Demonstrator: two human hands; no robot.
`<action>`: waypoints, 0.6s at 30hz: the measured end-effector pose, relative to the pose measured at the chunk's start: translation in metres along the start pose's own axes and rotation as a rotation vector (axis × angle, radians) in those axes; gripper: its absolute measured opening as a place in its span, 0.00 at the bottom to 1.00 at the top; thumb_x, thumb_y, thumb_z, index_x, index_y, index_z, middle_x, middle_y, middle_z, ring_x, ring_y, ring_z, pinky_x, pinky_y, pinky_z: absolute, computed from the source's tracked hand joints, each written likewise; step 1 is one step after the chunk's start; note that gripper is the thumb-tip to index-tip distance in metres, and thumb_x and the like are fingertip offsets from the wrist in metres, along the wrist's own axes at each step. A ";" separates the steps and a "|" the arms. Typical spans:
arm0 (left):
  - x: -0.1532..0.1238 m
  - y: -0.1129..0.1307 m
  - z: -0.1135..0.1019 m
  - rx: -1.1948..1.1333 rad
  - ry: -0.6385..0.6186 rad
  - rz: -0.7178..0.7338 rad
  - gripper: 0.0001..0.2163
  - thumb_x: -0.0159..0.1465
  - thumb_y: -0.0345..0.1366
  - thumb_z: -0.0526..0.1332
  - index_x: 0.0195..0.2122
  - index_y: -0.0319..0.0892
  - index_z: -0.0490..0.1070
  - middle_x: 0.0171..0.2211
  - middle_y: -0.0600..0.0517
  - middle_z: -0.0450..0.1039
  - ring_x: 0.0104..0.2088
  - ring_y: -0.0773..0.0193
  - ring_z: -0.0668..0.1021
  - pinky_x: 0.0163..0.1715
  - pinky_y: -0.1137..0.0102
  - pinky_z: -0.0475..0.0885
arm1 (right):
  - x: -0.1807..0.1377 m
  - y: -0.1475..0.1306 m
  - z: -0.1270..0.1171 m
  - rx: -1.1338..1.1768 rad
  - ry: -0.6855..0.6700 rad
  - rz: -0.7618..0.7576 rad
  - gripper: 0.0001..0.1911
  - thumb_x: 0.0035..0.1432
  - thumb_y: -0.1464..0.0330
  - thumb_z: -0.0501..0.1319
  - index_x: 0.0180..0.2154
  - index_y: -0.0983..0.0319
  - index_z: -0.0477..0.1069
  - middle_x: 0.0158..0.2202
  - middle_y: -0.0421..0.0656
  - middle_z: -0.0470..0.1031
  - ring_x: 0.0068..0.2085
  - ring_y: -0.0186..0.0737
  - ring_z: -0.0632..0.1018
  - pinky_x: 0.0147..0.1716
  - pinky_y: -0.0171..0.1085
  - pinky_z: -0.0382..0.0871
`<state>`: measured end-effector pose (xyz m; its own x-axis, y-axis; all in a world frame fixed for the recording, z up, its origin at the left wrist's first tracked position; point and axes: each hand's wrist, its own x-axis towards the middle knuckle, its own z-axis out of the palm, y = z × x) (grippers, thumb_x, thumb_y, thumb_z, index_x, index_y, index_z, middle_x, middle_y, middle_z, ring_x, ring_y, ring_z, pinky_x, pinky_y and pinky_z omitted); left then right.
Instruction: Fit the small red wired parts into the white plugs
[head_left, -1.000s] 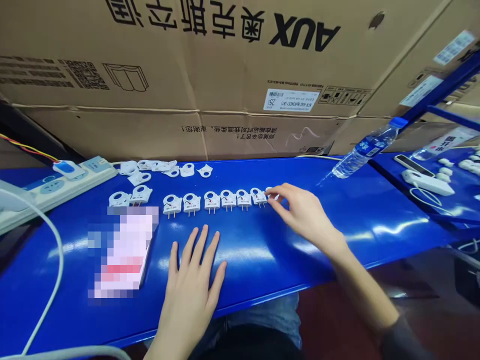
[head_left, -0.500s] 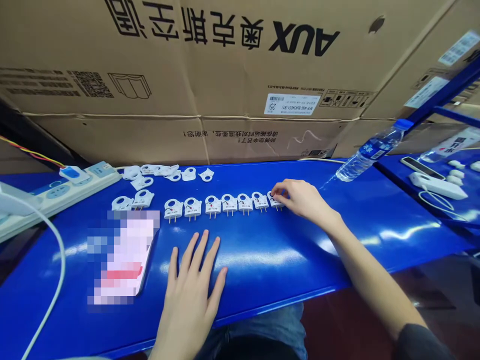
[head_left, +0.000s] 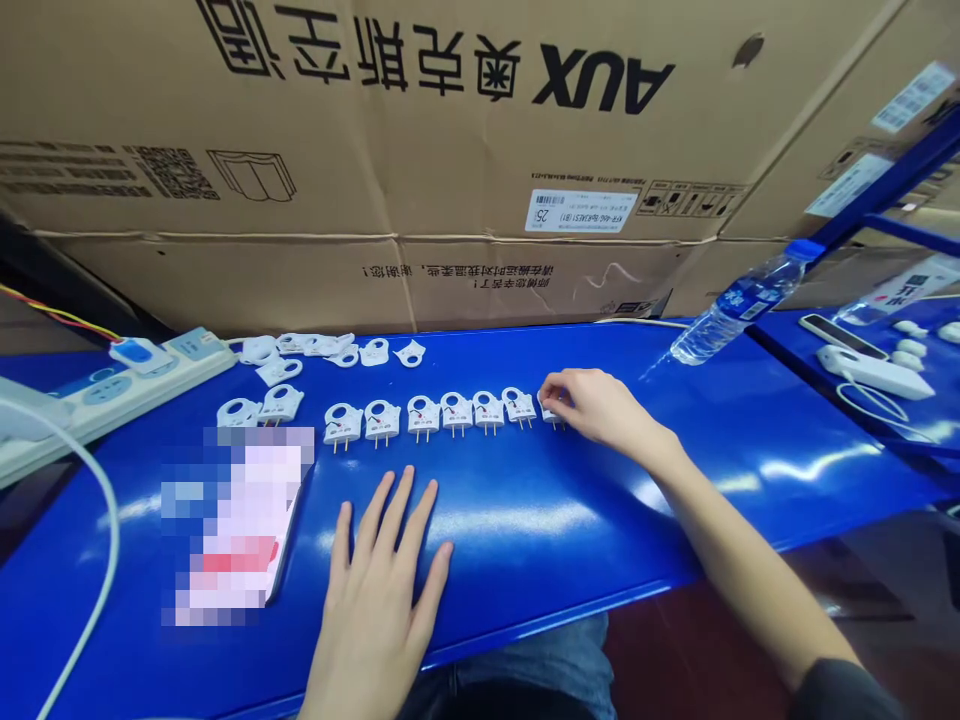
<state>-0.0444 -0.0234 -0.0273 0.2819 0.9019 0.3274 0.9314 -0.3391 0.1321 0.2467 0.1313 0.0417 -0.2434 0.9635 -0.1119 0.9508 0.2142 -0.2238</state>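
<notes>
A row of several small white two-pin plugs [head_left: 424,414] lies across the blue table [head_left: 525,520]. My right hand [head_left: 592,405] rests at the row's right end, fingers curled on the last white plug [head_left: 550,414], which is mostly hidden under them. My left hand [head_left: 382,590] lies flat and open on the table in front of the row, touching no plug. Two more plugs [head_left: 261,408] sit to the left of the row.
Loose white plug covers [head_left: 330,348] lie at the back by large cardboard boxes [head_left: 420,150]. A power strip [head_left: 112,385] with a white cable [head_left: 97,560] is at left, a blurred flat object [head_left: 240,525] beside my left hand, a water bottle [head_left: 739,300] at right.
My right hand has set the last plug down at the right end of the row and stays on it. The left hand has stayed flat in place.
</notes>
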 end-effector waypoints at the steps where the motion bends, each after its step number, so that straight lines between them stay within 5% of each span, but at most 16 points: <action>1: 0.000 0.000 0.000 0.000 0.001 0.000 0.27 0.75 0.44 0.51 0.74 0.48 0.53 0.73 0.49 0.60 0.75 0.53 0.58 0.72 0.46 0.50 | 0.000 0.001 0.000 0.011 -0.017 -0.003 0.09 0.67 0.69 0.60 0.42 0.56 0.80 0.38 0.40 0.84 0.38 0.41 0.81 0.33 0.34 0.60; 18: 0.000 0.001 -0.002 -0.009 -0.001 -0.014 0.27 0.74 0.43 0.52 0.74 0.48 0.55 0.72 0.48 0.62 0.74 0.51 0.61 0.73 0.47 0.50 | 0.001 -0.015 0.003 -0.076 0.002 -0.038 0.11 0.73 0.70 0.53 0.44 0.60 0.75 0.45 0.46 0.80 0.42 0.41 0.79 0.32 0.35 0.58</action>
<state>-0.0432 -0.0239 -0.0255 0.2690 0.9067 0.3248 0.9333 -0.3287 0.1446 0.2319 0.1284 0.0420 -0.2788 0.9548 -0.1027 0.9529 0.2618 -0.1534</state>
